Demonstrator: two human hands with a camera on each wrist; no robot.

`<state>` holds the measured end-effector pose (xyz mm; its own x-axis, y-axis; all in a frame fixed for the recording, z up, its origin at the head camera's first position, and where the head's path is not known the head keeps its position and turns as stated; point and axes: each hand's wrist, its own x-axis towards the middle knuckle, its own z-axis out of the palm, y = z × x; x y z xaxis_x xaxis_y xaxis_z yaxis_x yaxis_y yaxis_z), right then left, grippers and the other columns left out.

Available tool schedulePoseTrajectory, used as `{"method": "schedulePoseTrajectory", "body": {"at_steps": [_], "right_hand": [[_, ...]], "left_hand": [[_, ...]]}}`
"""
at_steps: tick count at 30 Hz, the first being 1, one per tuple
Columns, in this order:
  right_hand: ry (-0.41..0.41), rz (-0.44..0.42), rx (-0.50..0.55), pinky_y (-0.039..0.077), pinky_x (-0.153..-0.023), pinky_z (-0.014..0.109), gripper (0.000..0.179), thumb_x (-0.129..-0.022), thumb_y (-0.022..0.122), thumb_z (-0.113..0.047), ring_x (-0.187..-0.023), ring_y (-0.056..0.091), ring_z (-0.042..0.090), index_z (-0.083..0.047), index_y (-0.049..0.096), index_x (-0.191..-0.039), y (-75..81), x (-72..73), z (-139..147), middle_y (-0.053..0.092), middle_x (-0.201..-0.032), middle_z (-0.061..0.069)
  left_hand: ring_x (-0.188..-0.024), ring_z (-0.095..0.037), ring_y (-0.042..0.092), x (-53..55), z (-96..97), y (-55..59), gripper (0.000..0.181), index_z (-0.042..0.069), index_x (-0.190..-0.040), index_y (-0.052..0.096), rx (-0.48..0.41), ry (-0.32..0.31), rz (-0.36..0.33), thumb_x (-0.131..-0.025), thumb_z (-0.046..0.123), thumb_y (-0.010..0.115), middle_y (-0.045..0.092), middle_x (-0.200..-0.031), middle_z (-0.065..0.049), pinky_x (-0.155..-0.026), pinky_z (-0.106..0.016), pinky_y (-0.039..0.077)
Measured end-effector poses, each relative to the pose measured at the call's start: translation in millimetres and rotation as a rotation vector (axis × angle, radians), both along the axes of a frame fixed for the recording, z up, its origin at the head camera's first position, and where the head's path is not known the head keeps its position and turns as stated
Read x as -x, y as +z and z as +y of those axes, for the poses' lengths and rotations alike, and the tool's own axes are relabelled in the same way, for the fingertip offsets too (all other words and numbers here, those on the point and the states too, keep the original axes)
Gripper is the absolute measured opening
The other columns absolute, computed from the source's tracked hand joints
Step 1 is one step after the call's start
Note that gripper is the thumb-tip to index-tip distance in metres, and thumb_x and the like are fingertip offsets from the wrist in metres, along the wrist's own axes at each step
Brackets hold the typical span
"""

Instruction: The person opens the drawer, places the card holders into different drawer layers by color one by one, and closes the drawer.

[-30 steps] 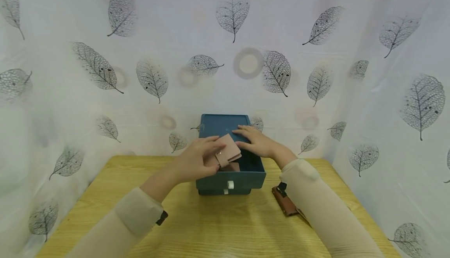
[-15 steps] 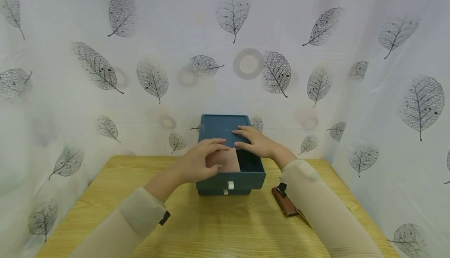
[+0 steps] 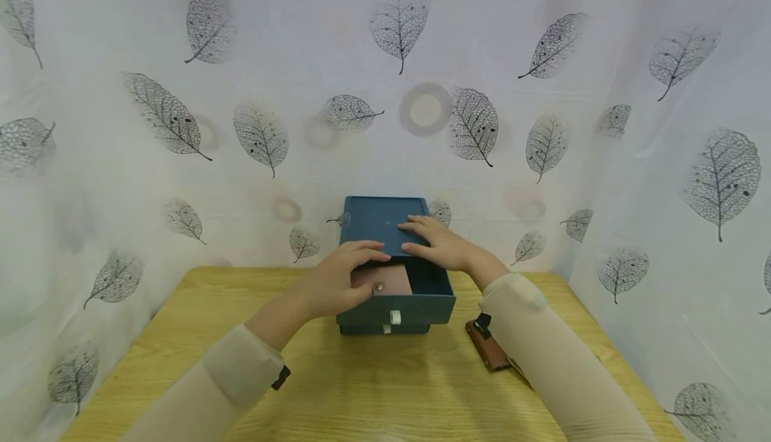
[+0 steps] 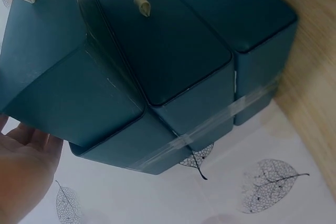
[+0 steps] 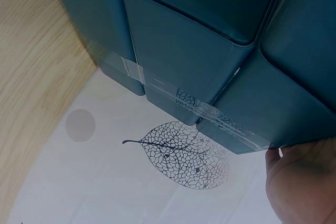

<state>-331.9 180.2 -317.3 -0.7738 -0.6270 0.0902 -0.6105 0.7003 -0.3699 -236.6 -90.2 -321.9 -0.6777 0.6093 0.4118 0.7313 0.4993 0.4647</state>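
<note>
A pink wallet point(image 3: 394, 280) with a metal snap lies in the pulled-out top drawer point(image 3: 394, 308) of a dark blue drawer unit point(image 3: 379, 217). My left hand point(image 3: 337, 281) hovers over the drawer's left side, thumb near the snap and the other fingers loosely extended above the wallet. Part of the wallet is hidden behind that hand. In the left wrist view, the left hand point(image 4: 26, 166) shows beside the drawer wall. My right hand point(image 3: 442, 244) rests with spread fingers on the unit's top; the right wrist view shows its palm point(image 5: 304, 182) at the unit's upper side edge.
A brown wallet-like item point(image 3: 489, 348) lies on the wooden table point(image 3: 361, 395), partly covered by the right sleeve. Clear tape point(image 4: 184, 139) runs along the side of the stacked drawers. A white curtain with leaf prints point(image 3: 361, 40) hangs behind and at both sides.
The pink wallet, held tilted above the drawer by my left hand, has gone down into it and now lies lower. My left hand has dipped slightly. My right hand has stayed put.
</note>
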Motion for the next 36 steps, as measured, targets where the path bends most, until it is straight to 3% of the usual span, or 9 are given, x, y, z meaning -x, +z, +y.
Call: {"method": "schedulePoseTrajectory", "body": {"at_steps": [10,17,22,36], "right_hand": [[-0.004,-0.004,0.01,0.014,-0.118,0.065,0.068,-0.102,0.046,-0.057,-0.152,0.012,0.037,-0.018,0.035,-0.157,-0.5,-0.8,0,0.018,-0.165,0.013],[-0.009,-0.005,0.011,0.014,-0.118,0.065,0.068,-0.102,0.047,-0.056,-0.152,0.012,0.037,-0.018,0.036,-0.157,-0.4,-1.0,0,0.018,-0.165,0.013],[-0.012,-0.001,0.007,0.014,-0.119,0.064,0.068,-0.102,0.046,-0.056,-0.152,0.012,0.037,-0.018,0.036,-0.157,-0.6,-0.9,0,0.019,-0.165,0.013],[-0.014,-0.008,0.011,0.012,-0.119,0.064,0.067,-0.102,0.047,-0.055,-0.152,0.011,0.037,-0.017,0.036,-0.157,0.7,-2.8,-1,0.019,-0.165,0.013]], "left_hand": [[-0.133,-0.029,0.046,-5.3,0.4,-4.4,0.035,0.01,-0.128,0.067,-0.019,0.046,0.067,-0.094,0.018,0.071,0.055,-0.142,-0.01,-0.109,-0.052,0.042],[-0.119,-0.027,0.053,-12.5,2.3,-10.9,0.028,0.01,-0.118,0.071,-0.07,0.095,0.195,-0.091,0.015,0.074,0.062,-0.13,-0.009,-0.099,-0.05,0.048],[-0.114,-0.027,0.056,-18.6,1.6,-12.2,0.026,0.009,-0.114,0.073,-0.107,0.127,0.235,-0.089,0.016,0.076,0.064,-0.123,-0.007,-0.096,-0.048,0.049],[-0.096,-0.018,0.059,-34.4,3.9,-18.2,0.022,0.013,-0.109,0.075,-0.094,0.199,0.365,-0.088,0.018,0.077,0.065,-0.106,0.001,-0.084,-0.036,0.053]]}}
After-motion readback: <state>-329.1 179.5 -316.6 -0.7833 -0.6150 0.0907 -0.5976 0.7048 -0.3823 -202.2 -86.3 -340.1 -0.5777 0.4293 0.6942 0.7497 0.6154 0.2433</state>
